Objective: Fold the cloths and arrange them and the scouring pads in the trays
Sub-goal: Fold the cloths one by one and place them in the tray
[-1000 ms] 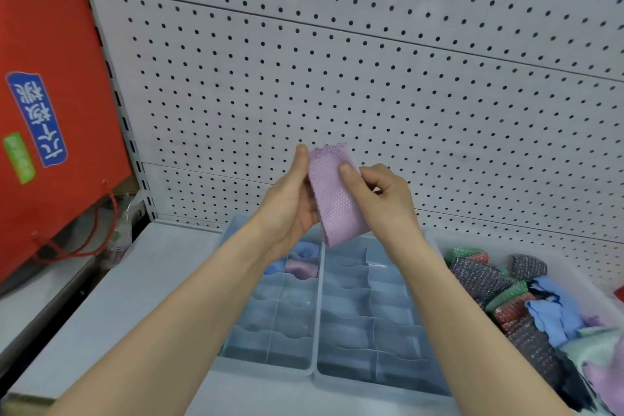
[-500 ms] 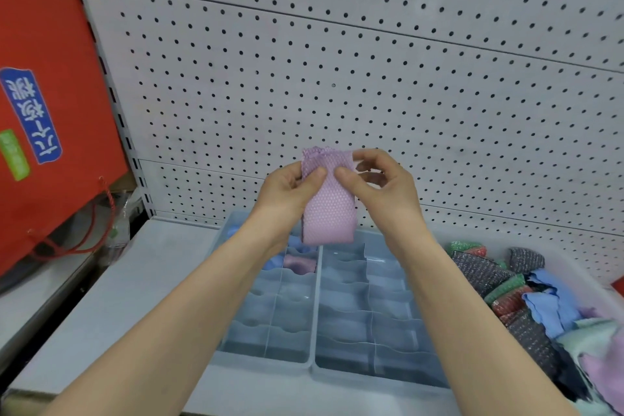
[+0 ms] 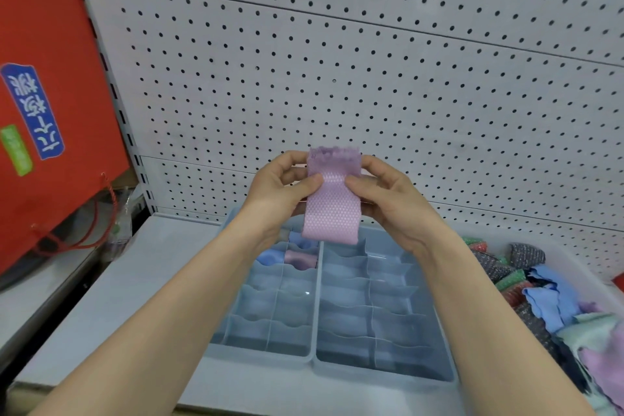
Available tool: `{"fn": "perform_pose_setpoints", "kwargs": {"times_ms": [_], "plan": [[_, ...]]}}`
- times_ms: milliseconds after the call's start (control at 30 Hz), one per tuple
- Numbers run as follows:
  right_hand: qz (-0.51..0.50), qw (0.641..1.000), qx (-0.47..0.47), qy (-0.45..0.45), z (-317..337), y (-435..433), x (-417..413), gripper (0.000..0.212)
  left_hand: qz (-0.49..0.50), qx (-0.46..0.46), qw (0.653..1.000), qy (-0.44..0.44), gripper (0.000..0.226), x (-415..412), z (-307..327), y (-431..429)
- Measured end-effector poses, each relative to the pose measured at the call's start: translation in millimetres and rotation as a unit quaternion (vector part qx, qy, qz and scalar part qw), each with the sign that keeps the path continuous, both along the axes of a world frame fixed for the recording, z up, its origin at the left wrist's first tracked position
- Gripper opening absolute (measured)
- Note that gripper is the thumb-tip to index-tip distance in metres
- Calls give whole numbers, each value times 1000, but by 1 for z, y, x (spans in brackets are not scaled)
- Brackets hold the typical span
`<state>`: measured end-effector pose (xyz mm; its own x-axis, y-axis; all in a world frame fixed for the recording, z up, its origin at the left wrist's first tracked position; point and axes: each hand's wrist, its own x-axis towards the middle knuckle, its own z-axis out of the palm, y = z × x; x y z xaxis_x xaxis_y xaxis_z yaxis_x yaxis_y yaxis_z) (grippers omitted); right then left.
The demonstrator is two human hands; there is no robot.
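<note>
Nearest, below the hands, the left tray (image 3: 261, 357) and the right tray (image 3: 385, 378) are seen side by side, their near compartments unfilled. Above them, a pink mesh cloth (image 3: 332, 213) is held upright in mid-air. It is pinched at one edge by the left hand (image 3: 280, 192) and at the other by the right hand (image 3: 391, 203), with thumbs pressed to the front face and fingers curled behind. The scalloped top edge shows just above the thumbs, and the lower end hangs free beneath both hands.

Just under the left hand, a folded blue cloth (image 3: 270, 257) and a small pink roll (image 3: 300, 259) are lodged in far compartments of the left tray. To the right of the right hand, a white bin (image 3: 570, 257) is heaped with scouring pads (image 3: 489, 265) and loose cloths (image 3: 550, 306). A pegboard (image 3: 337, 78) is seen behind the hands.

The fold is judged to be secured by the two pinches alone. If either were eased before the next fold is made, the slippery mesh layers could spring apart or slide out of line. A bundle left too wide might catch on the wavy dividers. The pieces already placed could also be dislodged if it were pushed in beside them.
</note>
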<state>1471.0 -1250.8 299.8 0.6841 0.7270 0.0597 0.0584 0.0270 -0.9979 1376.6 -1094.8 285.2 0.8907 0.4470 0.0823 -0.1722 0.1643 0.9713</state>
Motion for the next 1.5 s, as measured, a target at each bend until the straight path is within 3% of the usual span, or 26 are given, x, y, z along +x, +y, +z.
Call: {"fn": "perform_pose_setpoints", "kwargs": {"times_ms": [200, 367, 433, 567, 733, 833, 967, 1167, 1300, 1400, 1500], "plan": [[-10, 1000, 15, -3, -4, 0, -2, 38, -16, 48, 999, -5, 33, -5, 3, 0], [-77, 993, 34, -81, -9, 5, 1, 40, -38, -63, 996, 53, 15, -2, 3, 0], [-87, 989, 27, -117, -10, 7, 3, 45, -72, -9, 993, 97, 33, -1, 0, -2], [-76, 985, 13, -157, -7, 7, 2, 43, -37, 11, 996, 78, 16, 0, -1, -6], [-60, 997, 20, -33, -6, 5, 0, 26, -3, 41, 998, 44, 8, -1, 1, -5], [-20, 999, -32, -17, -11, 5, -4, 34, 7, 60, 998, 32, 11, -4, 1, -4], [-10, 1000, 12, 9, -13, 6, -8, 25, 2, 54, 998, 33, 16, -8, -2, 0], [-19, 998, 48, 18, -23, 7, -12, 28, -22, -63, 997, 43, 27, -15, -6, 2], [-71, 995, 41, -54, -38, 13, -16, 38, -41, -144, 985, 85, 26, -21, -16, 3], [-62, 995, 11, -82, -54, 20, -23, 49, -33, -76, 991, 109, 35, -24, -37, 4], [-41, 999, -12, 2, -66, 23, -31, 43, 28, -46, 992, 112, 33, -31, -58, 10]]}}
